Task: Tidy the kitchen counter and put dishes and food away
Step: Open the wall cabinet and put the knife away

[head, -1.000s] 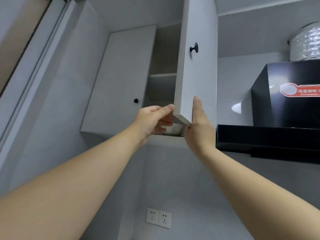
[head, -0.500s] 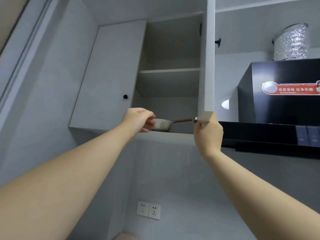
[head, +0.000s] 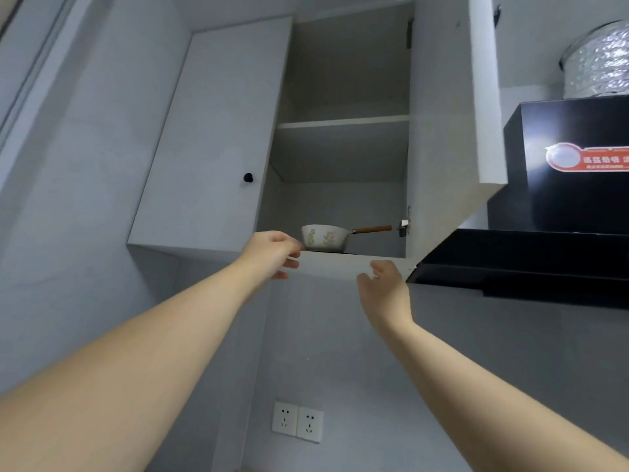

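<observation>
A saucepan point(head: 325, 238) sits on the open cupboard's point(head: 343, 264) bottom shelf.

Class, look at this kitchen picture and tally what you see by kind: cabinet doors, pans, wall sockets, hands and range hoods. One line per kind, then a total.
Cabinet doors: 2 (closed door, open door)
Pan: 1
Wall sockets: 2 (left socket, right socket)
Hands: 2 (left hand, right hand)
Range hood: 1
Total: 8
</observation>
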`<act>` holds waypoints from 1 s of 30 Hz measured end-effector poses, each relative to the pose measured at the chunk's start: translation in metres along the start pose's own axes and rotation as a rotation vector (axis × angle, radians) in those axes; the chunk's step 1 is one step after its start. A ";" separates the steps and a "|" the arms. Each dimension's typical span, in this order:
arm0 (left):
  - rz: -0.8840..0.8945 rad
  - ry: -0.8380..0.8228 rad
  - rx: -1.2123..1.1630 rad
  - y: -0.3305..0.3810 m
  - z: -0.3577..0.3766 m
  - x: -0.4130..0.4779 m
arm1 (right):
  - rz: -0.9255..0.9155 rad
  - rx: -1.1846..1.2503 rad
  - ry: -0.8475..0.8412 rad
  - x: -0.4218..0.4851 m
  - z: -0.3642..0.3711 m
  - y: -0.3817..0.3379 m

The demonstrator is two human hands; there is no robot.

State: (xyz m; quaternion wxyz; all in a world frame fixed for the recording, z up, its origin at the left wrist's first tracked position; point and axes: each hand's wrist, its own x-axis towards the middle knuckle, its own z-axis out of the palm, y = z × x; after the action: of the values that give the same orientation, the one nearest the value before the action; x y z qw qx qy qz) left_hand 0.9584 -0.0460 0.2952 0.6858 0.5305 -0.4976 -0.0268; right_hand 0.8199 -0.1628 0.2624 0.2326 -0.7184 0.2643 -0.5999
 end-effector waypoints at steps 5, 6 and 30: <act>0.107 0.048 0.226 -0.033 -0.014 0.056 | -0.141 -0.148 -0.070 0.046 0.042 -0.004; 0.129 0.038 0.316 -0.038 -0.015 0.069 | -0.169 -0.177 -0.069 0.057 0.049 -0.003; 0.495 -0.014 1.175 -0.154 0.031 0.233 | -0.395 -0.596 -0.039 0.227 0.126 0.040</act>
State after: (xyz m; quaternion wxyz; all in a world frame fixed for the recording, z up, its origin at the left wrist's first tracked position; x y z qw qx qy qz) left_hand 1.1290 -0.2662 0.3296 0.2632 0.6873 -0.5414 0.4064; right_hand 0.9715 -0.3405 0.3822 -0.1025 -0.8031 0.2792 -0.5163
